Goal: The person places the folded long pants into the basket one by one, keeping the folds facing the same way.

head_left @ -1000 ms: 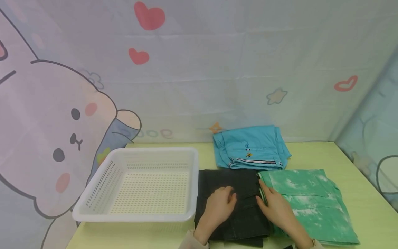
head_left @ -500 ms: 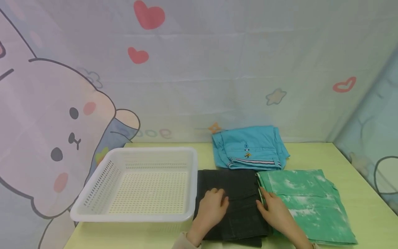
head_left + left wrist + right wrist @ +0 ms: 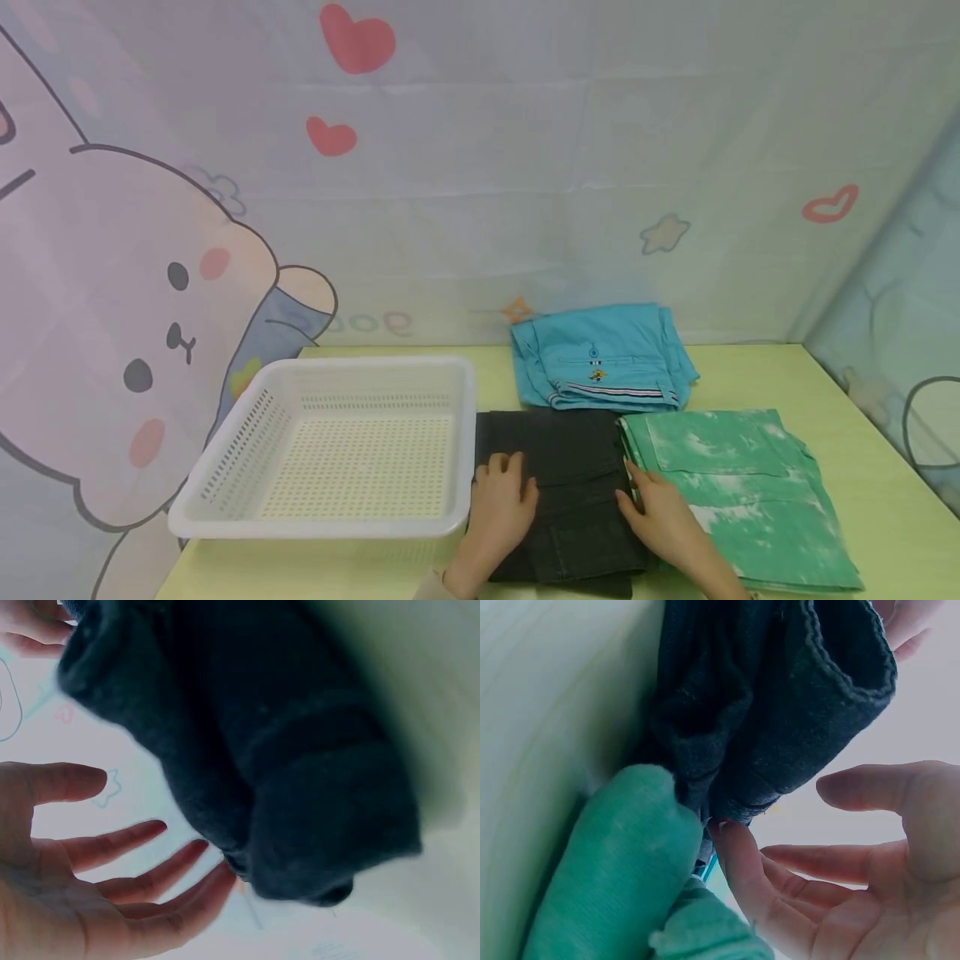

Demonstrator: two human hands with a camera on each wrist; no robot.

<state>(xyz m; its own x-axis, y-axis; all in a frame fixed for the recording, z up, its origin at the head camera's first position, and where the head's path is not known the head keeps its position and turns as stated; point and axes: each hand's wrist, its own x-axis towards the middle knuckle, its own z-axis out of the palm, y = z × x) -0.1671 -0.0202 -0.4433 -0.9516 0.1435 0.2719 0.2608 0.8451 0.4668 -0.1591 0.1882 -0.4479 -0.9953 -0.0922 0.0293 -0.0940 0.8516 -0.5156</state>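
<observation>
A pair of folded black pants [image 3: 573, 467] lies at the front middle of the table. My left hand [image 3: 498, 508] is over their left side; in the left wrist view, that hand [image 3: 97, 900] has loosely spread fingers, the lowest right at the edge of the dark cloth [image 3: 300, 772]. At the right edge of the black pants is my right hand [image 3: 666, 518], between them and a folded green-and-white tie-dye garment [image 3: 750, 492]. The right wrist view shows a fingertip of this hand [image 3: 855, 907] touching the dark fold [image 3: 742, 735], thumb apart.
A white perforated plastic basket [image 3: 322, 527] stands close to the left of the black pants. Behind them lies a folded light-blue garment [image 3: 600, 350] with a striped waistband. A cartoon-printed curtain [image 3: 480, 167] hangs behind the pale yellow table [image 3: 840, 433].
My left hand has slid left across the black pants to their left side. The right hand has dropped slightly along their right edge. The garments stay about where they were.
</observation>
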